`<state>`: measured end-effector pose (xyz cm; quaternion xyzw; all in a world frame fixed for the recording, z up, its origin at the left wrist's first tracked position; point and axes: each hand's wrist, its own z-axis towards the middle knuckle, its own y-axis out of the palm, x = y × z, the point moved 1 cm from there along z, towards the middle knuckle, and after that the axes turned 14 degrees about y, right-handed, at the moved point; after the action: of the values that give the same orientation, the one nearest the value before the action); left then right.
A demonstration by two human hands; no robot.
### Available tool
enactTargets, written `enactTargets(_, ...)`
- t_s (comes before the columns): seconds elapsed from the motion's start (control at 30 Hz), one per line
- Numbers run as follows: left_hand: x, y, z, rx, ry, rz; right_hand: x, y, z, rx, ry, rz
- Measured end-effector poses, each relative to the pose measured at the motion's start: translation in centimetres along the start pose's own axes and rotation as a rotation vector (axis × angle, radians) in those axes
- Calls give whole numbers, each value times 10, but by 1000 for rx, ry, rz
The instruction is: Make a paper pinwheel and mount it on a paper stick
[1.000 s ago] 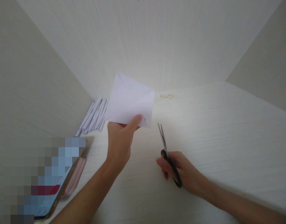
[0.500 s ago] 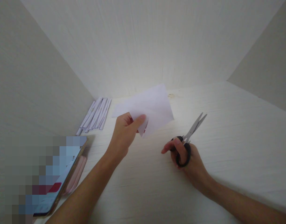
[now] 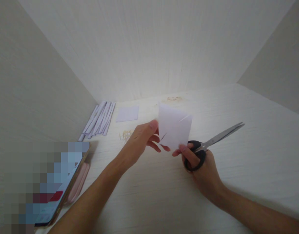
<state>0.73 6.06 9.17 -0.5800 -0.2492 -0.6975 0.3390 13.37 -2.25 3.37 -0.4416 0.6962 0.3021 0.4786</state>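
White desk (image 3: 249, 136); both hands pinch blank paper (image 3: 175, 130); right hand (image 3: 200, 162) holds scissors (image 3: 212, 143).

One view only — a camera on the person's head, looking forward and down over both forearms onto a pale table (image 3: 237, 169) set in a white-walled corner. It sits close: the hands fill the middle (the back wall rises just beyond them).

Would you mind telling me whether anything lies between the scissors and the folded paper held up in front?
Nothing visible does. The scissors in the right hand point away to the right, while both hands already touch the paper.
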Motion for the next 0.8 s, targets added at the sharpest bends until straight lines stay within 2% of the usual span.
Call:
enactTargets(0.1, 4, 6, -4, -112, 61, 75, -5, -1, -3, 16, -15, -6)
enactTargets(0.17, 4, 10, -6, -119, 64, 166, -7, 0, -4, 10, -32, -12)
enactTargets(0.3, 2, 13, -6, 57, 27, 327, -6, 2, -4, -35, -77, 63)
enactTargets(0.4, -2, 13, -5, 193, -8, 307, -5, 3, -4, -66, -107, 77)
enactTargets(0.47, -5, 15, -5, 215, -15, 259, -7, 3, -5, -77, -131, 65)
enactTargets(0.53, -7, 18, -6, 185, 0, 238, -10, 3, -5, -83, -154, 45)
enactTargets(0.67, -7, 19, -7, 130, 31, 322, -8, 1, -5, -146, -114, -41)
enactTargets(0.73, -4, 15, -6, 176, 38, 375, -3, 0, -3, -234, -74, -60)
enactTargets(0.8, 0, 9, -4, 274, 38, 384, 2, 1, -2, -325, -47, -80)
